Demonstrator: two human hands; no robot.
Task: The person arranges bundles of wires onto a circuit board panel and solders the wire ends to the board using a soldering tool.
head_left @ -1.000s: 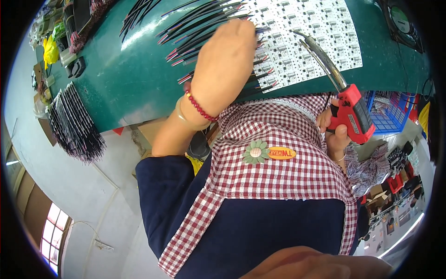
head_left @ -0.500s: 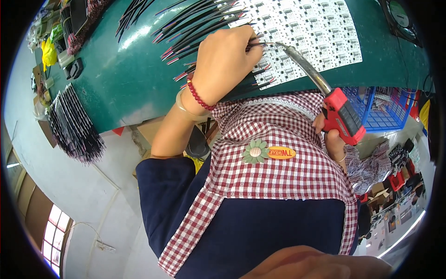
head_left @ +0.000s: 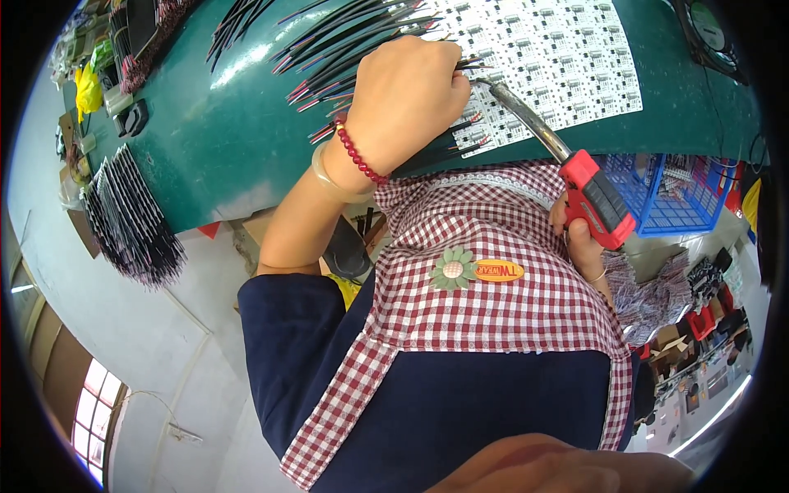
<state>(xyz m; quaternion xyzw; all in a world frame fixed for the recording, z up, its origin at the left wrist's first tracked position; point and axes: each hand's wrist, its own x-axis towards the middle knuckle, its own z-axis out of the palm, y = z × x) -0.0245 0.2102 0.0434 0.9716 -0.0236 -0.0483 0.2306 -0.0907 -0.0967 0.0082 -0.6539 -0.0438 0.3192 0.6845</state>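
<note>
My left hand (head_left: 411, 86) is closed above the edge of a white sheet of circuit boards (head_left: 559, 57), its fingers pinched on a thin black cable whose gripped part is mostly hidden. In my right hand (head_left: 580, 242) is a soldering iron (head_left: 598, 200) with a red and black handle. Its dark, bent tip points left and lies close beside my left fingertips; whether they touch, I cannot tell. Several black cables (head_left: 329, 66) with red and blue wire ends fan out over the left edge of the sheet, some passing under my left hand.
All this lies on a green tabletop (head_left: 193, 115). A bundle of black cables (head_left: 131, 218) hangs over its left edge. Below the table at right is a blue plastic basket (head_left: 682, 201). A dark round device (head_left: 711, 33) stands at the far right, and a yellow bag (head_left: 88, 90) at far left.
My left hand has shifted slightly up and to the right. The soldering iron and my right hand have moved a little left, bringing the tip nearer my left fingertips.
</note>
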